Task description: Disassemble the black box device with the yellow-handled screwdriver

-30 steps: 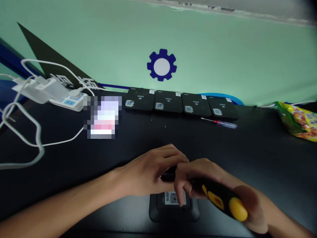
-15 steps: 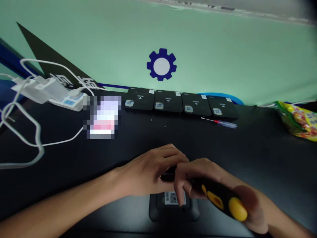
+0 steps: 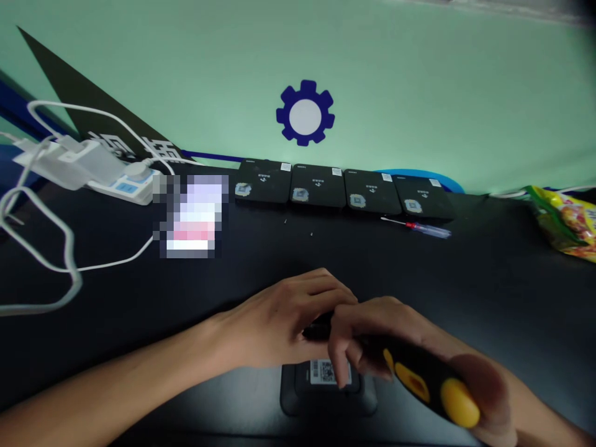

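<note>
Black box is being overlapped by both hands. Its far part is being hidden by the left hand, fingers bent together; whether anything is being pinched there cannot be told. A tool is being gripped by the right hand, its long axis being slanted from above the box toward its near right side. Handle: black, yellow-patched; tip being hidden. Box: rounded corners, white label.

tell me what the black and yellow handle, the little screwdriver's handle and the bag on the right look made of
Black and yellow handle: probably plastic, perhaps with rubbery black parts; smooth yellow insets sit in a darker body.

Little screwdriver's handle: likely hard plastic; it looks bluish and see-through.

Bag: seemingly thin plastic film, glossy; it is brightly printed and creased.
</note>
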`<action>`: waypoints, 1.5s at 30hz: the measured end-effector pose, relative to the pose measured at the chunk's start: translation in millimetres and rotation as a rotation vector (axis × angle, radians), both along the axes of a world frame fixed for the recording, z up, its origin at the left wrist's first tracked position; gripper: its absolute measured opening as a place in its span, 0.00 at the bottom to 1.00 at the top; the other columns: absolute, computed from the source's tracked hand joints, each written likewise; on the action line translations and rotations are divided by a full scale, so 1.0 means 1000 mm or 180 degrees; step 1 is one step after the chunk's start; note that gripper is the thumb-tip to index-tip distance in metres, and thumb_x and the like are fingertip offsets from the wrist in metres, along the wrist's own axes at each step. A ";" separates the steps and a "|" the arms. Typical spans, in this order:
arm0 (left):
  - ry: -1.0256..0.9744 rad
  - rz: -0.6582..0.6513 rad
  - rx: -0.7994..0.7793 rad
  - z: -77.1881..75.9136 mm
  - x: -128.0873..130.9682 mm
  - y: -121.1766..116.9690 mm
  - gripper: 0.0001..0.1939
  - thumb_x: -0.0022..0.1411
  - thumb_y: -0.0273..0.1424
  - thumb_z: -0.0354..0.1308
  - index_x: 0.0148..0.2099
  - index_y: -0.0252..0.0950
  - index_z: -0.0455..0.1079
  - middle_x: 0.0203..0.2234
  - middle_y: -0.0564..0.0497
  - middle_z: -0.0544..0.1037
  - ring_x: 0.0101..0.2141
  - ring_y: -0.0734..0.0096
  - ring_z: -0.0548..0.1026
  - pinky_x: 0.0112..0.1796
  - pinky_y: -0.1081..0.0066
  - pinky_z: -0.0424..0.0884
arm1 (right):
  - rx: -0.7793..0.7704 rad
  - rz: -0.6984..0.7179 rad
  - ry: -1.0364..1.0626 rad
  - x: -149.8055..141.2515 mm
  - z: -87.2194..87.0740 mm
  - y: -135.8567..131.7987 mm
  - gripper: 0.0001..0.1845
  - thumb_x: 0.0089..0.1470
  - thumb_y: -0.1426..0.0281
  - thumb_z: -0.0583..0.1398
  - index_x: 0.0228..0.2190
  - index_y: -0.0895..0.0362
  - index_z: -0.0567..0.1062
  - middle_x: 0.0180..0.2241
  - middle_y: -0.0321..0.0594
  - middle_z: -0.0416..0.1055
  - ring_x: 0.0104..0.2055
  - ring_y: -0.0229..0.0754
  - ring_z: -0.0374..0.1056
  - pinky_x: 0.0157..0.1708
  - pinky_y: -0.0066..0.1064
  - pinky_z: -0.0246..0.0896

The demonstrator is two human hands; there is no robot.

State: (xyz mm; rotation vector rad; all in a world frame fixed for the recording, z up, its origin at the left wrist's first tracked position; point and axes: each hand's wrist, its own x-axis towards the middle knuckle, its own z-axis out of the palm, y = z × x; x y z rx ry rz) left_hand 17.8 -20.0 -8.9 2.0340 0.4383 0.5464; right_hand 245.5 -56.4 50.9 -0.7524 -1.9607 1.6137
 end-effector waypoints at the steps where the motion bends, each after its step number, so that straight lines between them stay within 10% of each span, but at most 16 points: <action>1: -0.0011 -0.0004 -0.0001 0.000 0.000 0.000 0.19 0.73 0.37 0.69 0.62 0.42 0.74 0.53 0.44 0.81 0.54 0.56 0.79 0.54 0.58 0.78 | -0.0026 0.0032 0.0001 0.000 -0.001 0.000 0.58 0.59 0.29 0.30 0.37 0.59 0.80 0.27 0.35 0.63 0.27 0.39 0.61 0.40 0.36 0.70; 33: 0.0007 0.0012 0.0018 -0.002 0.000 0.000 0.19 0.72 0.35 0.69 0.62 0.41 0.75 0.52 0.45 0.81 0.53 0.57 0.79 0.54 0.59 0.78 | -0.0158 0.0099 -0.0087 0.006 -0.010 -0.001 0.53 0.64 0.30 0.38 0.41 0.59 0.81 0.30 0.35 0.65 0.29 0.39 0.62 0.42 0.35 0.68; 40: -0.0038 0.0037 0.0073 -0.002 0.000 0.000 0.20 0.72 0.31 0.68 0.63 0.42 0.73 0.54 0.44 0.82 0.54 0.56 0.79 0.55 0.57 0.78 | -0.0115 0.0359 -0.0031 0.002 -0.019 0.005 0.24 0.80 0.60 0.52 0.42 0.60 0.82 0.31 0.36 0.72 0.30 0.35 0.67 0.37 0.27 0.67; 45: -0.0017 0.0012 0.0066 -0.002 0.000 0.001 0.19 0.73 0.32 0.67 0.63 0.43 0.73 0.54 0.45 0.82 0.54 0.56 0.79 0.55 0.57 0.79 | -0.0129 0.0475 -0.0001 0.003 -0.020 0.009 0.24 0.80 0.63 0.51 0.42 0.61 0.82 0.31 0.37 0.73 0.31 0.37 0.70 0.34 0.27 0.68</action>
